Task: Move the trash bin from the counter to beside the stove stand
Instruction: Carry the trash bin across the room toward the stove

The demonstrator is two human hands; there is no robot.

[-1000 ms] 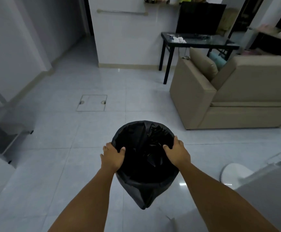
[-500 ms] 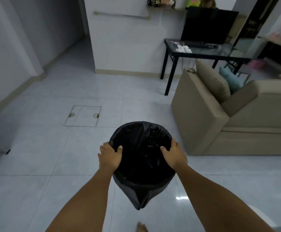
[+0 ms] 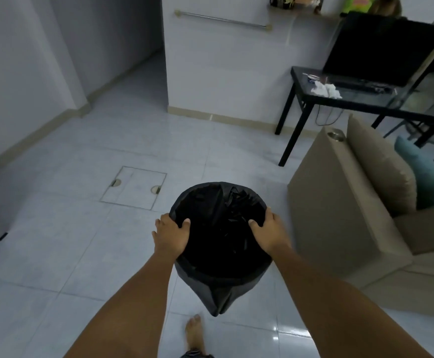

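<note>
Both hands clasp the rim of the trash bin, the left hand on its left edge and the right hand on its right edge, thumbs hooked inside over the black liner and the other fingers wrapped outside. The bin hangs clear of the floor, carried upright in front of the body, its liner sagging to a point below.

Compared with a second ago, the grip is unchanged but the surroundings have slid: the floor hatch, which sat well ahead of the bin, now lies just beyond its left side, and the sofa has drawn close along the right. The metal rack and the white round base seen at the frame's edges earlier have dropped out of view, and a bare foot now shows beneath the bin, mid-stride. So the person is walking forward across the open tiles with the load, well away from the counter.

That reads as the carrying leg of the task, with the set-down not yet begun. No stove stand is visible here; the dark shape at the left edge of the floor might be furniture, though it is too cut off to say. The sofa's near corner is the closest obstacle on the right.
</note>
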